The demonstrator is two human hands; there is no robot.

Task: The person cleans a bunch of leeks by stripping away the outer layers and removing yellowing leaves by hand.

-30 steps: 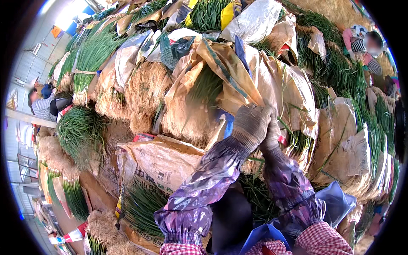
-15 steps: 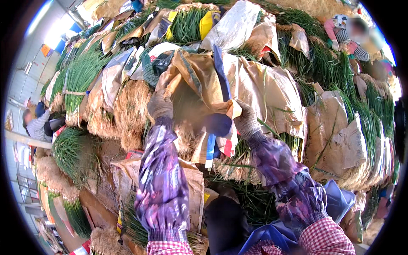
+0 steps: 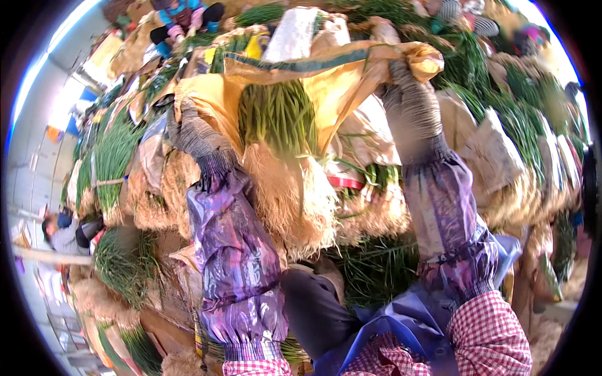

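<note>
Between my hands stretches a yellow-tan woven sack with a dark green stripe along its far edge. My left hand, in a grey glove, is closed on the sack's left side. The gloved right hand grips a bunched part at the other side. Below the sack's middle lies a bundle of green onions, leaves pointing away from me. Its pale, bushy roots hang toward me. Part of the leaves is hidden under the sack.
More green onion bundles, wrapped in sacks and paper, are heaped on both sides. Loose green leaves lie close to my knee. A person sits at the far left, another at the left edge.
My hands have moved apart, my right one up and outward. The sack, bunched before, is now spread wide and higher, and the green onion bundle beneath it shows.
</note>
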